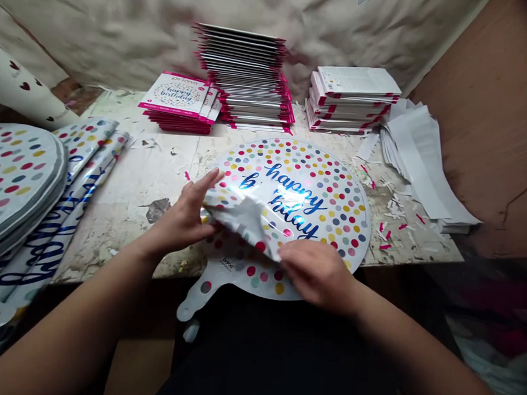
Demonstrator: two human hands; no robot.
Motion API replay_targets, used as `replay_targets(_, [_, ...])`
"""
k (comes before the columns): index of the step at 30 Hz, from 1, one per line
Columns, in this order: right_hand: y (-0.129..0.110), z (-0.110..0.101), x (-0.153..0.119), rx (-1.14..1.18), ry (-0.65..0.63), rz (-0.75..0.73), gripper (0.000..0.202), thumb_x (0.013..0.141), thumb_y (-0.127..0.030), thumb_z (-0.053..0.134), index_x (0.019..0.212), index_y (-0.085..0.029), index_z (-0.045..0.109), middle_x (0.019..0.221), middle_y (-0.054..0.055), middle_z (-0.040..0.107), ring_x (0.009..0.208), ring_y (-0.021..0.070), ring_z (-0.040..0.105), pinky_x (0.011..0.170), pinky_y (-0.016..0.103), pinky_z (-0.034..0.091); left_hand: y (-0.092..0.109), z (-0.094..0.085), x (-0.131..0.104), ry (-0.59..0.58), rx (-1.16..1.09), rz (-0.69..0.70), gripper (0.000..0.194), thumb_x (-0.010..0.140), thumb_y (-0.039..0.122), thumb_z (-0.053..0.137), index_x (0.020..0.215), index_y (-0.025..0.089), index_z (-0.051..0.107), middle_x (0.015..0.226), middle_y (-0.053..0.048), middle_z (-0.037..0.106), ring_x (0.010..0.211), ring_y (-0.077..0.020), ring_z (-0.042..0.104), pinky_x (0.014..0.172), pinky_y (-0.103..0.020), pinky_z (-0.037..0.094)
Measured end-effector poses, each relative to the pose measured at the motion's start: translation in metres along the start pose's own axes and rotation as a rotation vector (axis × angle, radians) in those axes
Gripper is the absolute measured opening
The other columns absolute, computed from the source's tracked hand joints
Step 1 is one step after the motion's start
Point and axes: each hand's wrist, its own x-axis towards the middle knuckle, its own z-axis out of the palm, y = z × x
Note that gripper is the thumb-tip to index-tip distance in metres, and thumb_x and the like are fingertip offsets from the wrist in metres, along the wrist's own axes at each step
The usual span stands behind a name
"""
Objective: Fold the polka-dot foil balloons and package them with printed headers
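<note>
A flat round foil balloon (pixel 345 206) with coloured dots and blue "happy birthday" lettering lies before me, overhanging the table's front edge. Its near left side is lifted and folded over, showing creased silver. My left hand (pixel 183 215) grips the left of this fold, fingers above and thumb below. With its fingertips pinched together, my right hand (pixel 319 274) holds the fold's near right end. A tailed neck (pixel 199 293) hangs over the edge toward me. Whether it belongs to the same balloon or another beneath, I cannot tell.
More flat balloons (pixel 17 183) are piled at left, beside folded ones (pixel 73 208). Behind stand printed pink-and-white packets (pixel 176 99), a tall packet stack (pixel 250 76) and another stack (pixel 354 82). White paper strips (pixel 424 163) and scraps (pixel 393 208) lie right, near a brown panel (pixel 490 130).
</note>
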Motion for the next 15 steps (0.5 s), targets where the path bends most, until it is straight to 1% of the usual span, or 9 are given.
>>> replay_targets(1, [-0.001,0.004,-0.005,-0.085,-0.088,-0.065,0.029,0.084,-0.015,0.047,0.111,-0.017,0.057,0.110,0.010,0.064,0.104,0.0213,0.058,0.088,0.035,0.049,-0.007,0.003,-0.001,-0.091,-0.046,0.017,0.086,0.078,0.030,0.058,0.145,0.021,0.004,0.137,-0.012,0.043,0.127,-0.0285,0.037,0.105,-0.046,0.030])
replay_targets(2, [-0.001,0.009,-0.011,-0.179,-0.163,-0.092,0.036,0.083,-0.013,0.046,0.119,-0.017,0.053,0.120,0.011,0.059,0.114,0.0247,0.053,0.093,0.041,0.046,-0.014,0.007,-0.004,-0.184,-0.081,0.040,0.080,0.079,0.028,0.056,0.145,0.021,0.011,0.130,-0.010,0.051,0.123,-0.0270,0.043,0.103,-0.044,0.034])
replay_targets(3, [0.002,0.012,-0.020,-0.274,-0.212,-0.080,0.043,0.083,-0.011,0.044,0.126,-0.016,0.048,0.129,0.013,0.053,0.121,0.0278,0.046,0.095,0.046,0.044,-0.020,0.011,-0.009,-0.260,-0.095,0.067,0.068,0.081,0.027,0.052,0.142,0.024,0.023,0.125,-0.008,0.056,0.119,-0.0257,0.048,0.101,-0.042,0.037])
replay_targets(5, [0.013,0.015,-0.042,-0.426,-0.208,0.013,0.055,0.082,-0.005,0.038,0.136,-0.015,0.036,0.137,0.015,0.043,0.129,0.0299,0.036,0.097,0.050,0.041,-0.027,0.019,-0.021,-0.327,-0.057,0.105,0.044,0.084,0.023,0.045,0.127,0.028,0.050,0.125,-0.003,0.057,0.117,-0.0238,0.051,0.100,-0.039,0.039])
replay_targets(6, [0.022,0.013,-0.055,-0.475,-0.164,0.069,0.060,0.080,-0.003,0.035,0.139,-0.014,0.031,0.138,0.016,0.042,0.130,0.0288,0.034,0.098,0.050,0.041,-0.029,0.023,-0.027,-0.316,-0.025,0.116,0.039,0.085,0.021,0.043,0.121,0.030,0.057,0.127,-0.001,0.056,0.119,-0.0229,0.049,0.102,-0.037,0.038])
replay_targets(8, [0.044,0.004,-0.078,-0.546,-0.042,0.196,0.064,0.079,-0.002,0.034,0.142,-0.011,0.025,0.136,0.016,0.045,0.128,0.0260,0.038,0.100,0.046,0.041,-0.028,0.028,-0.038,-0.275,0.025,0.132,0.040,0.085,0.018,0.042,0.119,0.031,0.058,0.130,0.002,0.053,0.123,-0.0210,0.045,0.106,-0.035,0.034])
replay_targets(11, [0.076,-0.018,-0.097,-0.656,0.079,0.422,0.060,0.081,-0.007,0.038,0.140,-0.012,0.031,0.130,0.014,0.051,0.121,0.0262,0.047,0.098,0.044,0.044,-0.023,0.030,-0.043,-0.284,0.057,0.170,0.045,0.083,0.014,0.042,0.123,0.031,0.055,0.133,0.003,0.050,0.126,-0.0193,0.042,0.108,-0.034,0.032])
replay_targets(13, [0.094,-0.033,-0.098,-0.702,0.098,0.511,0.053,0.083,-0.009,0.039,0.136,-0.012,0.039,0.132,0.014,0.050,0.124,0.0275,0.044,0.101,0.046,0.041,-0.020,0.029,-0.040,-0.310,0.086,0.183,0.048,0.081,0.012,0.040,0.123,0.031,0.054,0.136,0.004,0.047,0.128,-0.0192,0.039,0.108,-0.035,0.031])
replay_targets(15, [0.107,-0.046,-0.093,-0.647,0.056,0.490,0.050,0.083,-0.008,0.037,0.132,-0.013,0.045,0.136,0.012,0.046,0.129,0.0261,0.037,0.107,0.048,0.031,-0.022,0.026,-0.036,-0.326,0.126,0.171,0.052,0.080,0.014,0.040,0.129,0.029,0.048,0.140,0.002,0.040,0.132,-0.0213,0.033,0.109,-0.038,0.028])
